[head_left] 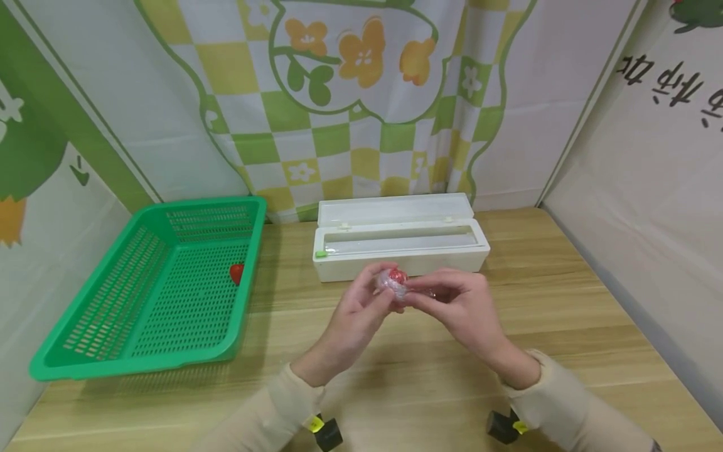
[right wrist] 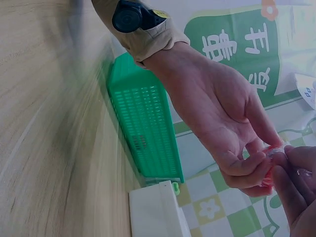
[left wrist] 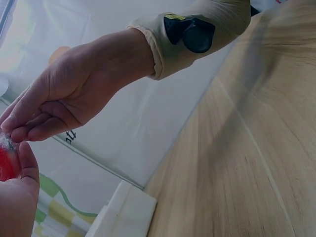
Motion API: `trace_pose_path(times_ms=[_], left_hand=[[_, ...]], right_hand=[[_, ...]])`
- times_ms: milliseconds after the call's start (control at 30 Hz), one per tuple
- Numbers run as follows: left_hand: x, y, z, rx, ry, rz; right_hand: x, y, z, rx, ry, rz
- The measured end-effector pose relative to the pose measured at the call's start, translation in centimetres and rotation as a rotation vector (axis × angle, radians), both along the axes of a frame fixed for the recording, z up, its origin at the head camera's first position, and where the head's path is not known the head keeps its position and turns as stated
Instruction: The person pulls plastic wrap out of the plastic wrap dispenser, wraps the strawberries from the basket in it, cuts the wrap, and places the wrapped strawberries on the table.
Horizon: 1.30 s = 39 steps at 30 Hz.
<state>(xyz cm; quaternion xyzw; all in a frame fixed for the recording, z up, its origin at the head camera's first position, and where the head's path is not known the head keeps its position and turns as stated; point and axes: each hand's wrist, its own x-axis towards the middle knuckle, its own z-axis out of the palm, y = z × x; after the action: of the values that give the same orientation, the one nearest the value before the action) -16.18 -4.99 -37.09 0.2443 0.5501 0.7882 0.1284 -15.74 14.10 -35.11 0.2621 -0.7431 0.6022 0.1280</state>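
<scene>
A small red fruit [head_left: 398, 276], which looks like a strawberry, is wrapped in clear, crinkled cling film above the table. My left hand [head_left: 358, 307] holds it between thumb and curled fingers. From the other side, my right hand [head_left: 460, 301] pinches the film, and a twisted end of it sticks out past those fingertips. In the left wrist view the red fruit [left wrist: 7, 165] shows only at the edge, partly covered by fingers. The right wrist view has the film [right wrist: 277, 151] bunched between both hands' fingertips.
Behind the hands stands a white cling film dispenser [head_left: 401, 262], lid raised, with a green slider [head_left: 321, 254] on its front left. At left is a green plastic basket [head_left: 149, 363] with a red strawberry [head_left: 236, 274] inside. Printed curtains [head_left: 361, 138] close off the back and sides.
</scene>
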Motion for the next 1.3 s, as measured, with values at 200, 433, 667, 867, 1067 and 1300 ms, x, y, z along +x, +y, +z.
trace_pose_path(times_ms=[200,433,667,867,1067,1300], left_hand=[[0.0,0.2,0.2,-0.031,-0.014,0.039],[0.0,0.1,0.2,0.026,-0.046,0.039],[0.1,-0.1,0.0,0.074,-0.048,-0.052],[0.2,-0.3,-0.1,0.064,-0.055,-0.096],[0.1,-0.3,-0.2,0.043,-0.064,-0.092],[-0.2,-0.2,-0.4,-0.020,-0.007,-0.037]], right_hand=[[0.0,-0.4,-0.1,-0.032,0.030,0.012],[-0.1,-0.3,-0.2,-0.016,-0.009,0.046],[-0.1,0.2,0.2,-0.018,-0.118,0.097],[-0.4,0.6,0.4,0.041,-0.124,0.096],[-0.4,0.7,0.6,0.047,-0.136,0.116],[-0.1,0.2,0.5,0.035,-0.082,0.050]])
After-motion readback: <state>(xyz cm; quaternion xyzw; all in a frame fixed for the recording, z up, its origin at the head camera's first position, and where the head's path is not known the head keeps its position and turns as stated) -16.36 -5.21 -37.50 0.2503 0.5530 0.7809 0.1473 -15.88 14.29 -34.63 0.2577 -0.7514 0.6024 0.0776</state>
